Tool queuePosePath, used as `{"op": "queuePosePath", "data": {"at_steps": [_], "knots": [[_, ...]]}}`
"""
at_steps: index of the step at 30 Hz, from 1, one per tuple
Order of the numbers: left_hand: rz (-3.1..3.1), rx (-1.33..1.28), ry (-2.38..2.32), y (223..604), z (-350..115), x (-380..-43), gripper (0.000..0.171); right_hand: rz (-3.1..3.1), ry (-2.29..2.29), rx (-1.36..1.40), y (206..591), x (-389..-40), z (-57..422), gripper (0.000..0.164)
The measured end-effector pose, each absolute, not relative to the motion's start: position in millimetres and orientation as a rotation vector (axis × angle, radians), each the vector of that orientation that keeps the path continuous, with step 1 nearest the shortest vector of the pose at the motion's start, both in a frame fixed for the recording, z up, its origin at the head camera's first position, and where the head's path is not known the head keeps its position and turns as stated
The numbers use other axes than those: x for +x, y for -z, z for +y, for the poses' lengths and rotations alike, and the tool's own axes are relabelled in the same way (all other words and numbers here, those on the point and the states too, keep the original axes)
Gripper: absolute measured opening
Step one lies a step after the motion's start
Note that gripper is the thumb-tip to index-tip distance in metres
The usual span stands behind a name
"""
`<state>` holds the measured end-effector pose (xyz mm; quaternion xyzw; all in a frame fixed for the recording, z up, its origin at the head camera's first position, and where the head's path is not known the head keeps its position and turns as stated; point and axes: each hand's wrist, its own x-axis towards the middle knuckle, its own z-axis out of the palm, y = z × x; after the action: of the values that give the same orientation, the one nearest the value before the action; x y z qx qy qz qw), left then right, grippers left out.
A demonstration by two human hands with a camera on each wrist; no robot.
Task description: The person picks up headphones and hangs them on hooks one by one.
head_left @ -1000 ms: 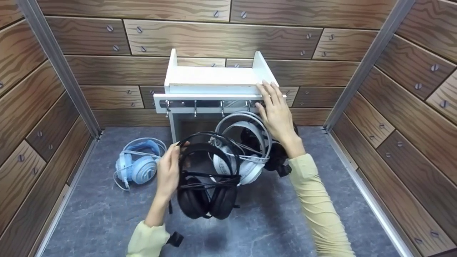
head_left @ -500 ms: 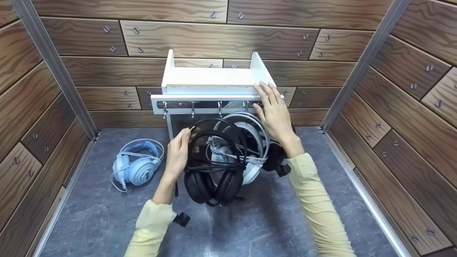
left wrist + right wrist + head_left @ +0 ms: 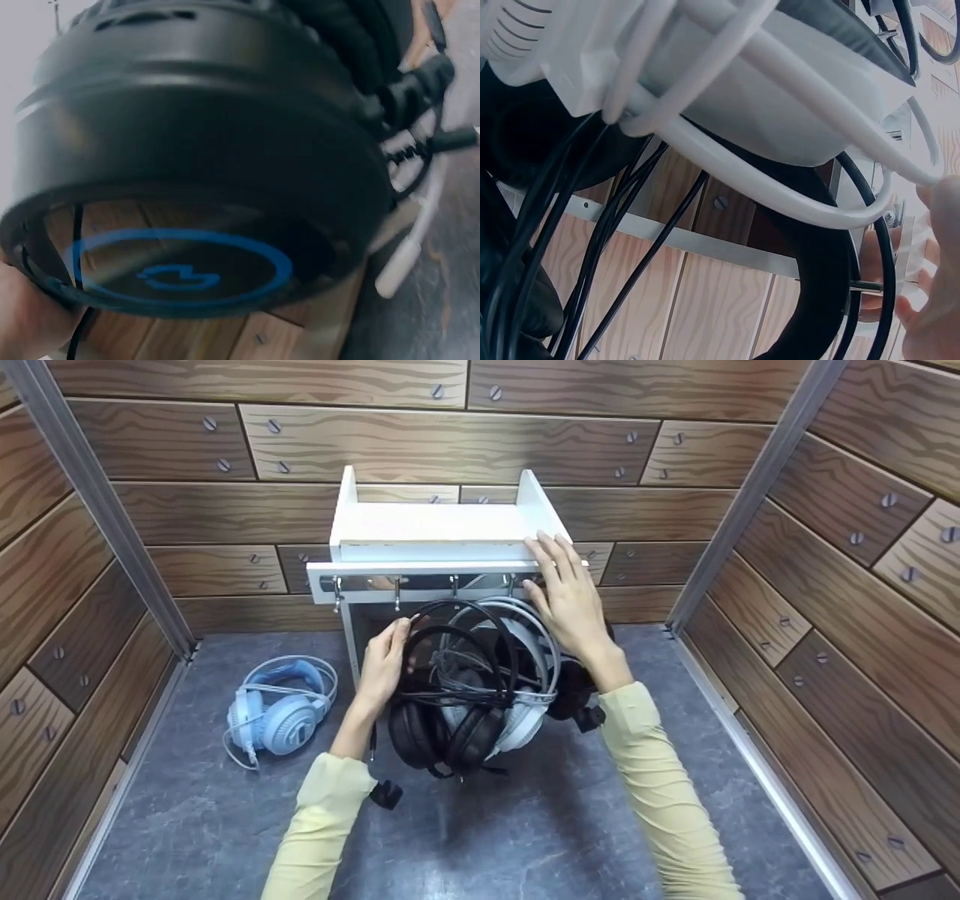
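In the head view my left hand [image 3: 381, 664] holds the headband side of a pair of black headphones [image 3: 409, 739], lifted in front of the white shelf unit [image 3: 435, 521]. Close up, the left wrist view shows its earcup [image 3: 187, 120] with a blue ring. The black headband overlaps the white headphones [image 3: 525, 727] that hang below the right hooks of the rail [image 3: 427, 567]. My right hand [image 3: 574, 611] rests with straight fingers on the rail's right end. More black headphones [image 3: 571, 694] hang beyond the white pair, partly hidden by my right hand and wrist.
Light blue headphones [image 3: 289, 724] lie on the grey floor [image 3: 225, 832] at the left. Metal hooks [image 3: 397, 594] line the rail. Wood-patterned walls [image 3: 450, 442] enclose the space, with metal posts [image 3: 97, 510] in the corners. Black cables [image 3: 592, 232] dangle in the right wrist view.
My left hand has moved up and toward the rail with the black headphones, which now cover more of the white pair. My right hand has stayed on the rail.
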<state>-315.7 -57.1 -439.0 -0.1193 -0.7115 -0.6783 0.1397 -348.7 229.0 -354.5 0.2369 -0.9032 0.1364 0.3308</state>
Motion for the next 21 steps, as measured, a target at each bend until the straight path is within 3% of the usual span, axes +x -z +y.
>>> {"op": "queuePosePath", "data": {"at_steps": [6,21], "knots": [[-2.121,-0.296,1.785,448.9,-60.4,-323.7,0.036,-2.337,-0.356,0.625,354.7,-348.3,227.4,0.054],[-2.345,-0.088,1.591,448.8,-60.1,-328.9,0.047,-2.363,-0.358,0.607,355.9,-348.8,226.4,0.055]]}}
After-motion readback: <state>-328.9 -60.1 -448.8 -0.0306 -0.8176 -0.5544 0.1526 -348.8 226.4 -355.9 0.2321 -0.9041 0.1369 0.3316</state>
